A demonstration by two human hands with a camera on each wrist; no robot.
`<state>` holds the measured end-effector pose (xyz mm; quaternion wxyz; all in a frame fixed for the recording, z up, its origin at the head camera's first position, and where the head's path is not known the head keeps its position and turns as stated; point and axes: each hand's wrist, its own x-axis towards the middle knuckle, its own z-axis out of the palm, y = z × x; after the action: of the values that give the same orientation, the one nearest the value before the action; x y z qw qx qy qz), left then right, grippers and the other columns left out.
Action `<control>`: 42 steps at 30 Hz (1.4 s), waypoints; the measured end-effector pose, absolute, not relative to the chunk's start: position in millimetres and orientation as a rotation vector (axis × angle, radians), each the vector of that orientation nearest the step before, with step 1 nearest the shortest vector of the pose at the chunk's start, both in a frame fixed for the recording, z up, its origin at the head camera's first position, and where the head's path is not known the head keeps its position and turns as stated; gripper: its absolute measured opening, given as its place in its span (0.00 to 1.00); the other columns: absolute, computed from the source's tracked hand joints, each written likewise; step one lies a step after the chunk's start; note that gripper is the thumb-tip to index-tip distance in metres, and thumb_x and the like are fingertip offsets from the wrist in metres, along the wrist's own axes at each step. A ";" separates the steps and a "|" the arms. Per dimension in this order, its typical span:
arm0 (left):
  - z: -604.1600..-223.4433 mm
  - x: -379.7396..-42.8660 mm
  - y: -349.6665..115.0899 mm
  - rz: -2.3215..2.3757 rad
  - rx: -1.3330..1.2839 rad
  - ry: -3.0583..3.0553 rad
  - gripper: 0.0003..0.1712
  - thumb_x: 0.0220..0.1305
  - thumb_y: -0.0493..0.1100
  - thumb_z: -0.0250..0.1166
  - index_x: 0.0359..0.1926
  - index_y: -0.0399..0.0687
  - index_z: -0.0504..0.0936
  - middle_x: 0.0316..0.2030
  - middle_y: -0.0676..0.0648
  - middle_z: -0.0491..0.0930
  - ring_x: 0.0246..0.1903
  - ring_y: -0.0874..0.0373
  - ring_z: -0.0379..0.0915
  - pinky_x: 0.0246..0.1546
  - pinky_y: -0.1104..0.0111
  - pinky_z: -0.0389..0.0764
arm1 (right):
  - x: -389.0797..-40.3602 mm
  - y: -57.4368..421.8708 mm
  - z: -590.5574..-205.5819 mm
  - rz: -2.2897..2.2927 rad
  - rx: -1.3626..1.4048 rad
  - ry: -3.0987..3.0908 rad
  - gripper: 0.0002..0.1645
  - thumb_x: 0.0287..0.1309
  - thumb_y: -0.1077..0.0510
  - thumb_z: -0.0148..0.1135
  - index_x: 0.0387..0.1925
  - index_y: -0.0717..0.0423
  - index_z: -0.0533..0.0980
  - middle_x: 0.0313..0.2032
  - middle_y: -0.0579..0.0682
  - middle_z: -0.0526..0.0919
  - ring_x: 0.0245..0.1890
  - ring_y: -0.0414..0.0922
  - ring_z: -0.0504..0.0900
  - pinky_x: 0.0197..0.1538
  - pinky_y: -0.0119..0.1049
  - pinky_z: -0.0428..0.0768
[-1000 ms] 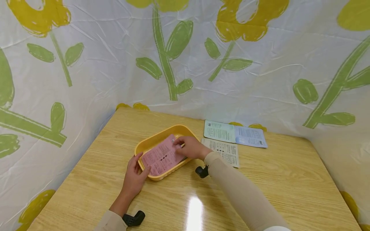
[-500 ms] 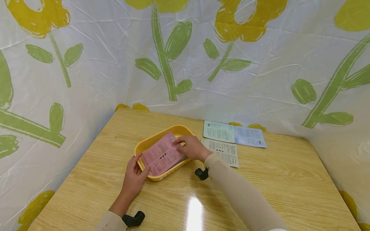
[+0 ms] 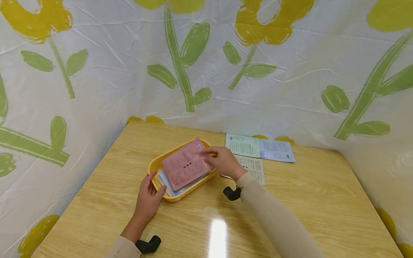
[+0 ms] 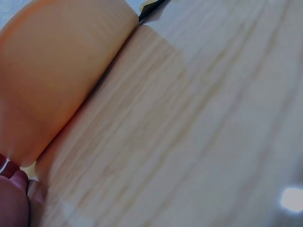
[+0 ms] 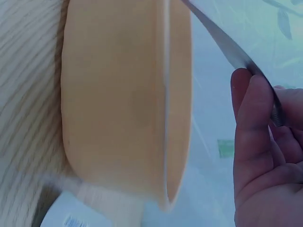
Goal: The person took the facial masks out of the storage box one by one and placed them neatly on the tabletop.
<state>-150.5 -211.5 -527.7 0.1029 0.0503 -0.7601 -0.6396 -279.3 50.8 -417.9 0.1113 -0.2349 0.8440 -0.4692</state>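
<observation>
My right hand (image 3: pixel 222 161) pinches the right edge of a pink sheet mask packet (image 3: pixel 184 165) between thumb and fingers. The packet is printed with text and a barcode and is lifted at a slant over a yellow plastic basket (image 3: pixel 184 196). In the right wrist view, the packet (image 5: pixel 222 38) shows edge-on above the basket's rim (image 5: pixel 166 94). My left hand (image 3: pixel 149 197) holds the basket's near left corner, thumb and fingers spread about the rim. Inside the basket, under the pink packet, lies a blue and white packet (image 3: pixel 175 191).
Right of the basket, a green packet (image 3: pixel 242 145), a blue packet (image 3: pixel 276 150) and a cream packet (image 3: pixel 255 168) lie on the wooden table (image 3: pixel 290 208). The cream one is partly behind my right hand. A flower-printed cloth (image 3: pixel 129 71) hangs around the table.
My right hand has raised the pink packet from inside the basket and drawn it up and rightward, uncovering the blue and white packet beneath. My left hand has stayed at the basket's corner.
</observation>
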 end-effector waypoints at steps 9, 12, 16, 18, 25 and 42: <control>-526.7 -150.6 -212.9 -1.884 0.122 -2.229 0.38 0.69 0.38 0.65 0.74 0.38 0.58 0.73 0.34 0.48 0.73 0.41 0.47 0.69 0.58 0.53 | -281.4 82.4 -413.1 -1.559 -0.600 2.438 0.18 0.66 0.63 0.63 0.56 0.60 0.81 0.58 0.57 0.79 0.52 0.53 0.82 0.42 0.38 0.84; -526.3 -150.8 -213.5 -1.883 0.126 -2.233 0.38 0.69 0.38 0.65 0.74 0.37 0.58 0.73 0.34 0.48 0.73 0.40 0.46 0.69 0.57 0.54 | -282.6 90.4 -411.9 -1.573 -0.574 2.445 0.18 0.66 0.62 0.63 0.56 0.60 0.81 0.58 0.57 0.80 0.53 0.53 0.82 0.42 0.39 0.85; -525.8 -151.5 -212.9 -1.886 0.133 -2.234 0.38 0.69 0.38 0.65 0.74 0.38 0.58 0.73 0.34 0.48 0.73 0.40 0.47 0.69 0.57 0.54 | -282.8 98.8 -408.1 -1.560 -0.546 2.469 0.19 0.67 0.62 0.62 0.58 0.60 0.80 0.58 0.58 0.80 0.54 0.55 0.82 0.42 0.41 0.85; -525.5 -151.6 -212.0 -1.894 0.132 -2.227 0.38 0.69 0.38 0.65 0.74 0.38 0.58 0.73 0.35 0.49 0.73 0.41 0.47 0.69 0.57 0.53 | -282.4 102.7 -405.3 -1.529 -0.523 2.508 0.19 0.67 0.61 0.62 0.58 0.59 0.80 0.58 0.58 0.79 0.53 0.54 0.82 0.41 0.40 0.85; -525.6 -150.6 -211.1 -1.907 0.141 -2.232 0.38 0.69 0.38 0.65 0.74 0.38 0.58 0.73 0.35 0.48 0.74 0.41 0.47 0.69 0.56 0.53 | -281.9 117.0 -398.4 -1.417 -0.389 2.600 0.20 0.68 0.61 0.59 0.59 0.59 0.79 0.60 0.59 0.78 0.42 0.50 0.86 0.41 0.44 0.85; -524.2 -149.5 -210.1 -1.903 0.162 -2.251 0.38 0.69 0.39 0.65 0.75 0.39 0.57 0.74 0.35 0.45 0.74 0.41 0.46 0.69 0.57 0.53 | -284.7 139.4 -412.4 -1.408 -0.221 2.641 0.22 0.70 0.63 0.55 0.63 0.60 0.76 0.64 0.63 0.73 0.35 0.47 0.85 0.43 0.44 0.85</control>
<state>-149.5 -210.1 -524.2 0.0945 0.0546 -0.7591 -0.6418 -284.7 139.4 -412.4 0.0703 -0.0735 0.8778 -0.4681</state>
